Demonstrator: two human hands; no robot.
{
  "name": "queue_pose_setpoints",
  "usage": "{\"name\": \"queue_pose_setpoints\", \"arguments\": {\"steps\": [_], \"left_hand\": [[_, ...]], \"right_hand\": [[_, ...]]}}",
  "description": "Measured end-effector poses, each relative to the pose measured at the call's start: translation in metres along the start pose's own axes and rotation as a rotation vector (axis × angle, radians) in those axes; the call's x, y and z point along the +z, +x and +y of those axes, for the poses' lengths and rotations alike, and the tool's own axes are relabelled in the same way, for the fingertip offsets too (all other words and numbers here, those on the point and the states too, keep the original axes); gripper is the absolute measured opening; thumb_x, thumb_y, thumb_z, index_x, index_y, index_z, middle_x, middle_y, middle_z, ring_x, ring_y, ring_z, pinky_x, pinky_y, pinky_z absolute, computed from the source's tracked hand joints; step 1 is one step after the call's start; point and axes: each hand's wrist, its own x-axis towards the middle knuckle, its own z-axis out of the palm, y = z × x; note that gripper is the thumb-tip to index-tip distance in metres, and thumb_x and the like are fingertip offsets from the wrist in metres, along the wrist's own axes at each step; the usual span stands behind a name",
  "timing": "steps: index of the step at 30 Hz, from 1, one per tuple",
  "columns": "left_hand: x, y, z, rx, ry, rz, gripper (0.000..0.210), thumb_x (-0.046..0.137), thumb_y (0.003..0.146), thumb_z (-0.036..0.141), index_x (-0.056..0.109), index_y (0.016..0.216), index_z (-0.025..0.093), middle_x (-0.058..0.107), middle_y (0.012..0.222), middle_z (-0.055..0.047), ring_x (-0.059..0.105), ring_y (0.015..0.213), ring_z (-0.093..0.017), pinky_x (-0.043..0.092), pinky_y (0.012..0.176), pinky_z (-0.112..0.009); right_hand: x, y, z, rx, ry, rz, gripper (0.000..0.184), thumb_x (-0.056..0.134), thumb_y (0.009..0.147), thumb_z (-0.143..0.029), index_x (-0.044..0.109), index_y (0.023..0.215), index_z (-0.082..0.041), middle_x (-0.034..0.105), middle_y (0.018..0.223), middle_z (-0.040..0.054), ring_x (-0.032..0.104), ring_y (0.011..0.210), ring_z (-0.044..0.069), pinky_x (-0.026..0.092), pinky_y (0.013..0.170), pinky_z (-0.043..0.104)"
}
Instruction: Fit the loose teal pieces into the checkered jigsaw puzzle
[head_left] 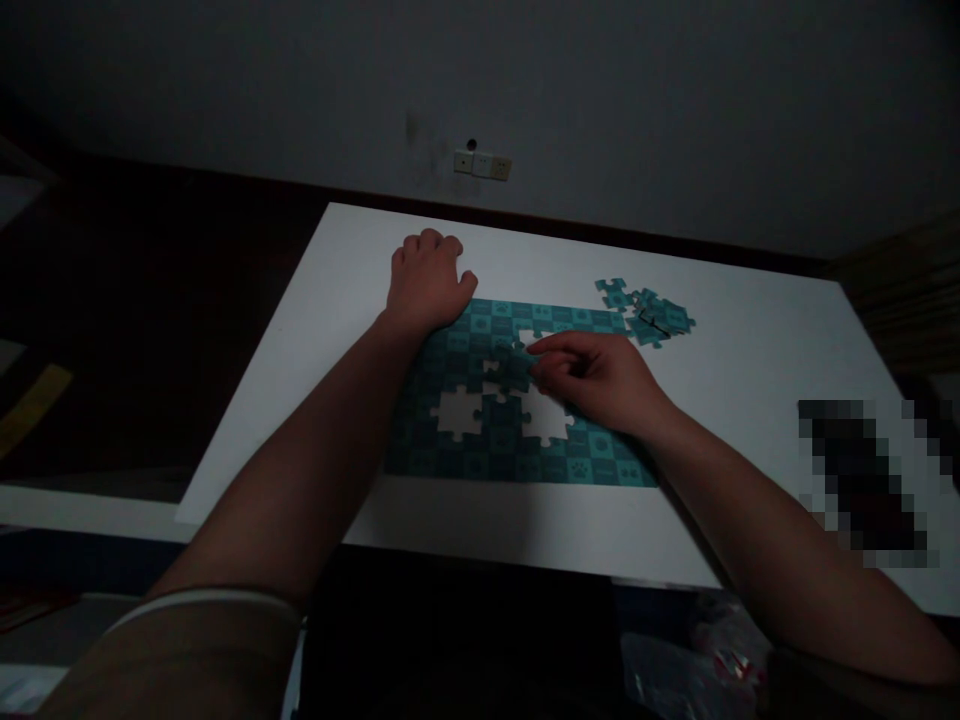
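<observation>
A teal jigsaw puzzle (499, 460) with paw prints and a checkered pattern lies on the white table, with white gaps showing in its middle. My left hand (427, 280) rests palm down at the puzzle's far left corner, fingers apart and holding nothing. Over the central gaps, my right hand (592, 375) pinches a teal puzzle piece (514, 370) between thumb and forefinger. The piece is dark and partly blurred, so I cannot tell whether it touches the puzzle. A small pile of loose puzzle pieces (664, 318) lies beyond the puzzle's far right corner.
The white table (750, 370) stretches to both sides of the puzzle. A pixelated dark object (862, 480) lies at its right. Behind the table is a wall with sockets (482, 165). Clear plastic bags (690, 660) are below the front edge.
</observation>
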Motion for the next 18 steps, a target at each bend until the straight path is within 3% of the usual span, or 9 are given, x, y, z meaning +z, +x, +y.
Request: {"name": "queue_pose_setpoints", "arguments": {"steps": [8, 18], "left_hand": [[0.001, -0.002, 0.002, -0.011, -0.017, 0.018, 0.045, 0.071, 0.123, 0.029, 0.078, 0.167, 0.021, 0.069, 0.183, -0.023, 0.056, 0.175, -0.054, 0.045, 0.152, -0.074], [0.0, -0.002, 0.004, -0.011, -0.04, 0.017, 0.046, 0.072, 0.121, 0.03, 0.078, 0.166, 0.02, 0.068, 0.184, -0.024, 0.055, 0.177, -0.056, 0.043, 0.153, -0.075]], "right_hand": [[0.002, -0.003, -0.004, -0.026, -0.024, -0.071, 0.028, 0.095, 0.097, -0.047, 0.098, 0.12, -0.033, 0.079, 0.084, 0.0016, 0.065, 0.067, 0.023, 0.052, 0.063, 0.041], [0.001, -0.008, -0.012, -0.046, -0.223, -0.048, 0.025, 0.091, 0.105, -0.048, 0.098, 0.124, -0.033, 0.087, 0.094, 0.0084, 0.078, 0.078, 0.031, 0.061, 0.067, 0.049]]}}
